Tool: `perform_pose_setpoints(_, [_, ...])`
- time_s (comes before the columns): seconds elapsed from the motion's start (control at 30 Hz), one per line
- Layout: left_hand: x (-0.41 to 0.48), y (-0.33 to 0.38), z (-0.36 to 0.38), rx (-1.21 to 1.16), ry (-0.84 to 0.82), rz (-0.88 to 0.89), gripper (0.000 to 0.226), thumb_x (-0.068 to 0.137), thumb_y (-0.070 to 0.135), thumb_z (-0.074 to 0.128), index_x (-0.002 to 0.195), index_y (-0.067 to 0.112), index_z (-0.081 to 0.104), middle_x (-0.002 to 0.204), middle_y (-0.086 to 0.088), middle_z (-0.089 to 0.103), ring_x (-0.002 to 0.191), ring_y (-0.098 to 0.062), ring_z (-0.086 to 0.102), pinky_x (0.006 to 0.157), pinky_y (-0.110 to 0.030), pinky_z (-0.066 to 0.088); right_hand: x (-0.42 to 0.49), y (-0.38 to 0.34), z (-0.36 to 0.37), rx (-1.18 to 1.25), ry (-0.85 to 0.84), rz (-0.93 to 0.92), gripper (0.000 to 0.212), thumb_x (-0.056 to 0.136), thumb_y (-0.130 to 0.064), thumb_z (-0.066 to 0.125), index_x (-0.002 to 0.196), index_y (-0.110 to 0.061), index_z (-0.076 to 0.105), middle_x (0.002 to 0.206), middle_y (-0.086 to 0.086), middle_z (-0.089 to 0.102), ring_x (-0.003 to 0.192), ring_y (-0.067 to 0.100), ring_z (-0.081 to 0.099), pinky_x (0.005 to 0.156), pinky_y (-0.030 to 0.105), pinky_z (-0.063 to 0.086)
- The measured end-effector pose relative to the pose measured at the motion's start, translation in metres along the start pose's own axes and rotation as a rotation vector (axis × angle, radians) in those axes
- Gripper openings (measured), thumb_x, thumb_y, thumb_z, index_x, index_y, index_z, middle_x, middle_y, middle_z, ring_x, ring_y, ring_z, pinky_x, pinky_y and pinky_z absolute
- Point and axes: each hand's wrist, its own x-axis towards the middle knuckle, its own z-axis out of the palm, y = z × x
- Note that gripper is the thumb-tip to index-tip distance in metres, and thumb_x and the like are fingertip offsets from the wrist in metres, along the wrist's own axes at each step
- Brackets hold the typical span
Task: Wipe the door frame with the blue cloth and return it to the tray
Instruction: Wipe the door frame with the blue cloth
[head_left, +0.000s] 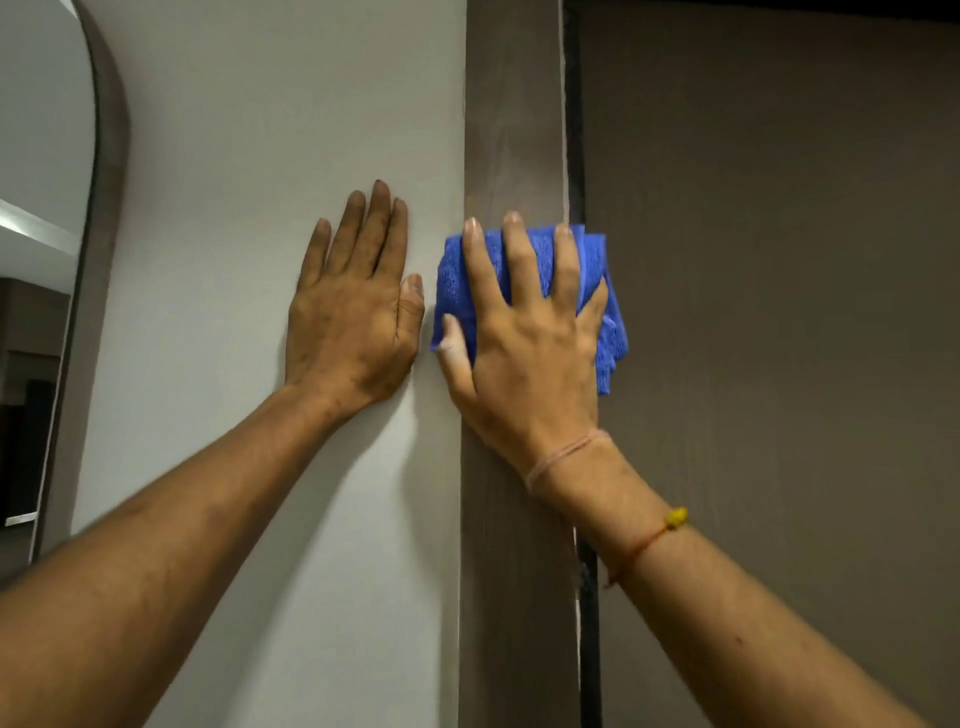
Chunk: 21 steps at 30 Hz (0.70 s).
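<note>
A brown wooden door frame (514, 130) runs straight up the middle of the head view. My right hand (524, 343) presses the folded blue cloth (605, 322) flat against the frame, fingers spread over it; the cloth sticks out past the frame's right edge. My left hand (356, 306) lies flat on the pale wall just left of the frame, fingers together, holding nothing. No tray is in sight.
A brown door panel (779, 312) fills the right side behind a dark gap (574, 130). The pale grey wall (270, 130) spans the left centre. An arched brown-edged mirror or opening (106, 208) stands at the far left.
</note>
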Motion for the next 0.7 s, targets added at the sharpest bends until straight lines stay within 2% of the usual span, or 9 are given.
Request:
perform_pose_setpoints(0.13, [0.0, 0.002, -0.001, 0.0, -0.008, -0.011, 0.061, 0.094, 0.037, 0.015, 0.148, 0.014, 0.0, 0.16, -0.007, 0.0, 0.146, -0.018, -0.004, 0.12, -0.038, -0.001, 0.06, 0.01, -0.006, -0.023, -0.046, -0.034, 0.066, 0.087, -0.048, 0.039, 0.145, -0.024, 0.019, 0.152, 0.011, 0.025, 0.141, 0.042, 0.011, 0.105, 0.072, 0.015])
perform_pose_setpoints(0.23, [-0.007, 0.002, 0.0, 0.01, 0.005, -0.056, 0.06, 0.094, 0.037, 0.015, 0.148, 0.016, -0.001, 0.16, -0.007, 0.0, 0.146, -0.018, -0.004, 0.12, -0.038, 0.0, 0.1, 0.009, -0.009, -0.02, -0.069, 0.026, 0.063, 0.089, -0.047, 0.038, 0.145, -0.023, 0.019, 0.153, 0.01, 0.023, 0.141, 0.041, 0.009, 0.106, 0.072, 0.014])
perform_pose_setpoints(0.3, [-0.011, 0.002, 0.001, 0.01, 0.008, -0.076, 0.06, 0.094, 0.037, 0.015, 0.148, 0.016, -0.001, 0.16, -0.006, -0.001, 0.146, -0.018, -0.004, 0.12, -0.038, -0.001, 0.085, 0.003, -0.004, -0.006, -0.036, 0.043, 0.065, 0.089, -0.048, 0.037, 0.146, -0.024, 0.017, 0.154, 0.01, 0.022, 0.142, 0.041, 0.007, 0.107, 0.072, 0.013])
perform_pose_setpoints(0.4, [-0.013, 0.002, 0.001, 0.0, 0.003, -0.077, 0.061, 0.093, 0.037, 0.014, 0.148, 0.016, -0.002, 0.16, -0.006, -0.002, 0.146, -0.018, -0.005, 0.12, -0.038, -0.001, 0.015, -0.004, 0.0, 0.015, 0.009, 0.024, 0.068, 0.088, -0.048, 0.038, 0.147, -0.024, 0.015, 0.156, 0.011, 0.02, 0.143, 0.041, 0.007, 0.106, 0.072, 0.012])
perform_pose_setpoints(0.5, [-0.014, 0.002, 0.0, -0.003, -0.001, -0.078, 0.061, 0.093, 0.037, 0.015, 0.148, 0.016, -0.003, 0.16, -0.006, -0.003, 0.146, -0.018, -0.006, 0.12, -0.038, -0.002, -0.016, 0.002, -0.001, -0.002, -0.036, -0.029, 0.067, 0.087, -0.048, 0.039, 0.146, -0.023, 0.02, 0.154, 0.012, 0.025, 0.142, 0.042, 0.012, 0.104, 0.072, 0.016])
perform_pose_setpoints(0.6, [-0.014, 0.002, 0.001, -0.004, -0.002, -0.073, 0.061, 0.093, 0.038, 0.015, 0.148, 0.017, -0.002, 0.16, -0.005, -0.003, 0.146, -0.017, -0.006, 0.12, -0.038, -0.002, 0.031, 0.01, -0.006, -0.017, -0.051, -0.042, 0.067, 0.088, -0.049, 0.039, 0.146, -0.024, 0.018, 0.153, 0.011, 0.025, 0.141, 0.041, 0.011, 0.104, 0.072, 0.017])
perform_pose_setpoints(0.7, [-0.013, 0.002, 0.001, -0.001, 0.001, -0.084, 0.061, 0.093, 0.037, 0.016, 0.148, 0.017, 0.0, 0.16, -0.006, -0.001, 0.146, -0.018, -0.004, 0.12, -0.039, 0.0, 0.082, 0.007, -0.008, -0.002, -0.062, 0.029, 0.065, 0.09, -0.047, 0.038, 0.146, -0.024, 0.016, 0.152, 0.011, 0.024, 0.141, 0.041, 0.009, 0.106, 0.073, 0.017])
